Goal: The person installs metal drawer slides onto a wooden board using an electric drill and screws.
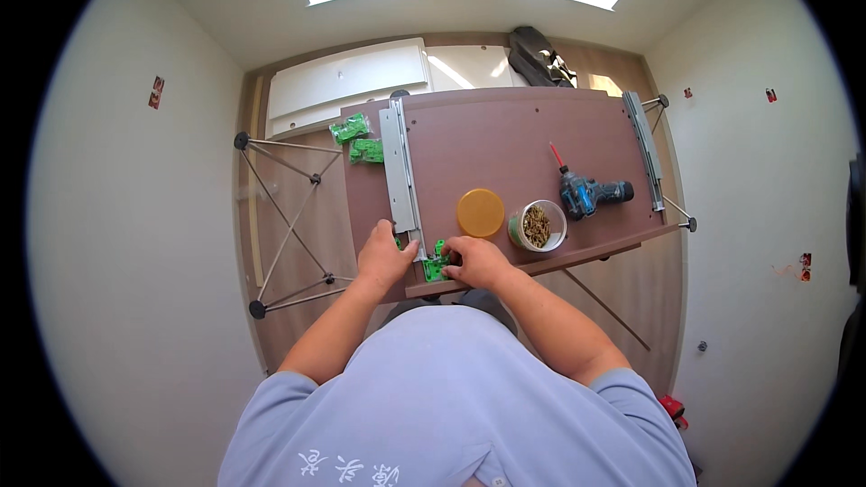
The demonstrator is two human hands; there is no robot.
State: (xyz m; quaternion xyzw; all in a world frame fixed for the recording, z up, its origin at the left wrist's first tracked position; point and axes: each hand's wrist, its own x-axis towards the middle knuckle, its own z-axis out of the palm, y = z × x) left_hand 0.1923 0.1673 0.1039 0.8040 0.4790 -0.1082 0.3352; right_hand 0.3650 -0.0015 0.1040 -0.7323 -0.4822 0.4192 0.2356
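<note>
A grey metal drawer slide (400, 171) lies lengthwise near the left side of the brown panel (487, 149). At its near end, my left hand (385, 257) is closed with thumb and finger on either side of the rail. A bit of green shows beside those fingers. My right hand (476, 261) is closed, its fingertips gripping a green plastic fitting (436, 269) by the panel's near edge, next to the slide's end. The fingers partly hide the fitting.
Right of my hands stand an orange lid (481, 213), a tub of screws (538, 226) and a blue cordless drill (591, 193). Green bagged fittings (364, 151) lie at far left. Another slide (642, 149) sits at the right edge. A folding metal frame (289, 225) supports the panel. White panels (347, 86) lie behind.
</note>
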